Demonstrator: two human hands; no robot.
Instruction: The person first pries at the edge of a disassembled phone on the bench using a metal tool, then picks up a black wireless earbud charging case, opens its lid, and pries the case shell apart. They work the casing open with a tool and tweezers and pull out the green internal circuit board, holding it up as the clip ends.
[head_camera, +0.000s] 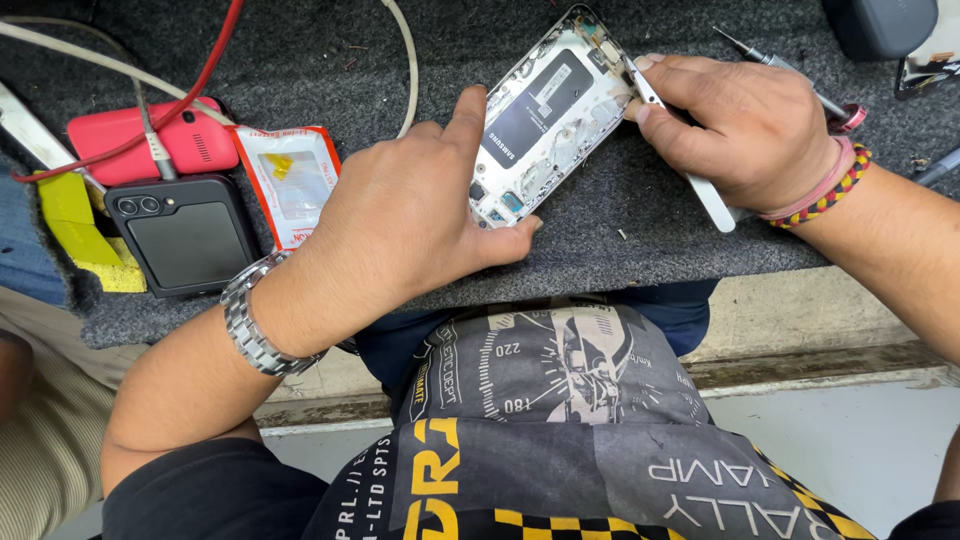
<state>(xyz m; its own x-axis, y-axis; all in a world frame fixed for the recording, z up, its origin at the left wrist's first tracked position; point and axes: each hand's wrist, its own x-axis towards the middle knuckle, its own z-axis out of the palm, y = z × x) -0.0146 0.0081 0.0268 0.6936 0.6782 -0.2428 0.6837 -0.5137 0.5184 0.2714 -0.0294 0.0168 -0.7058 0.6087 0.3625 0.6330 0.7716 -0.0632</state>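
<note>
Dark grey felt covers the workbench (640, 235), which ends at a pale ledge just above the person's lap. Near the middle of that mat lies an opened phone (550, 115), back cover off, tilted so its top corner points up and to the right; its silver frame, a dark battery and small blue and metal parts show inside.

Judging by the grip, the step in hand is prying or loosening something at the phone's upper right edge. The left hand (400, 215) pins the phone down: the forefinger presses on its left long edge and the thumb hooks round its bottom corner, the other fingers curled loosely on the felt. The right hand (745, 130) is closed on a flat white pry tool (690, 160), whose thin tip meets the frame near the phone's top corner while its broad end sticks out below the palm. The next move seems to call for a shallow, steady push along that edge while the phone is pinned firmly, so the tip does not skid onto the parts inside.

Right of the phone, behind the right hand, lies a slim screwdriver (790, 70). Left of the phone are a torn white packet (290, 185), then a black folding phone (185, 235) with a red keypad phone (155, 140) above it. A red cable (205, 75) and a white cable (405, 55) run across the mat above.
</note>
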